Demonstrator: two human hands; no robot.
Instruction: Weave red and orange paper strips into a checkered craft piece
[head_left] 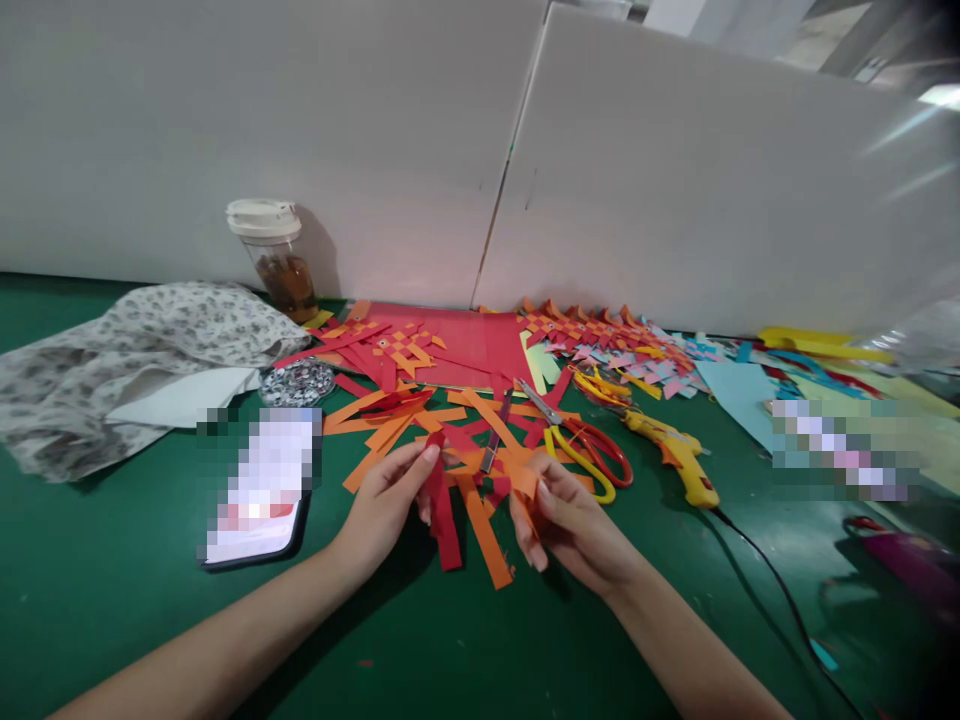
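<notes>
A green table (465, 665) runs up against a pale partition (375, 130), its far side crowded with bright cut paper. The person sits with both hands over the near edge of the loose strips (386, 428), probably because that leaves bare tabletop to work above. The left hand (394, 485) pinches a red strip (448, 530) near its upper end, letting the rest hang down; the right hand (577, 515), apart from it, grips a folded orange strip (523, 480) between thumb and fingers, perhaps to keep the crease in place. Scissors (541, 404) lie just beyond the right hand and a yellow glue gun (675, 450) lies to the right of them, seemingly kept within easy reach, while the lidded cup (281, 270) stands well back by the partition, likely out of harm's way. As for lettering, the phone's (262, 495) screen is blurred out, and I can read no brand or label anywhere.
</notes>
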